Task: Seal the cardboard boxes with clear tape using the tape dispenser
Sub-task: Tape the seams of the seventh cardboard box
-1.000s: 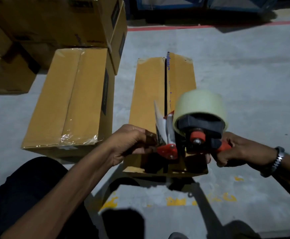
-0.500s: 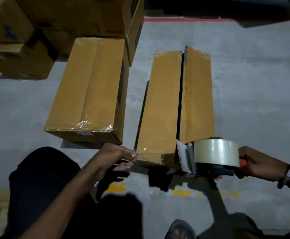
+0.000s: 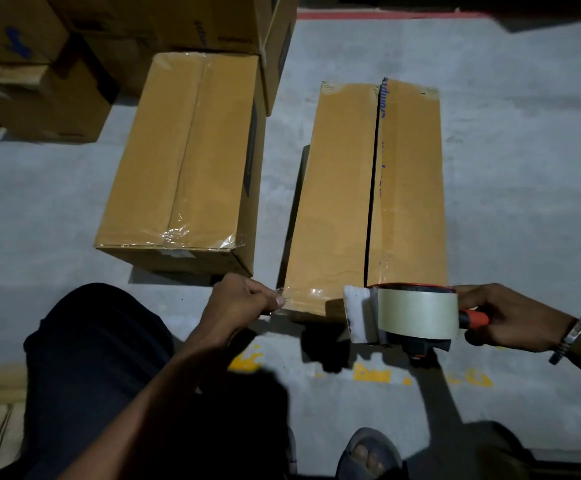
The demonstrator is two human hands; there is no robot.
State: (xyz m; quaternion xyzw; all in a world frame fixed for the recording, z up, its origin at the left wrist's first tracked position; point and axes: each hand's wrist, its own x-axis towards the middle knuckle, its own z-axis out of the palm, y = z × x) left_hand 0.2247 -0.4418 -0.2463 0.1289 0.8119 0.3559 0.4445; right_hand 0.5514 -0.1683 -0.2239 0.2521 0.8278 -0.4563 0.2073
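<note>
Left hand (image 3: 244, 299) pinches what looks like tape end at box (image 3: 337, 202) corner; right hand (image 3: 510, 320) grips dispenser (image 3: 417, 317) handle. Keep tape taut, level along near edge.

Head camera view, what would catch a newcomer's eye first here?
Probably the big roll of clear tape on the red-handled tape dispenser, gripped by the right hand at the near end of the brown cardboard box with the open centre seam. The left hand pinches the tape end at that box's near left corner. To its left sits a taped brown cardboard box.
</note>
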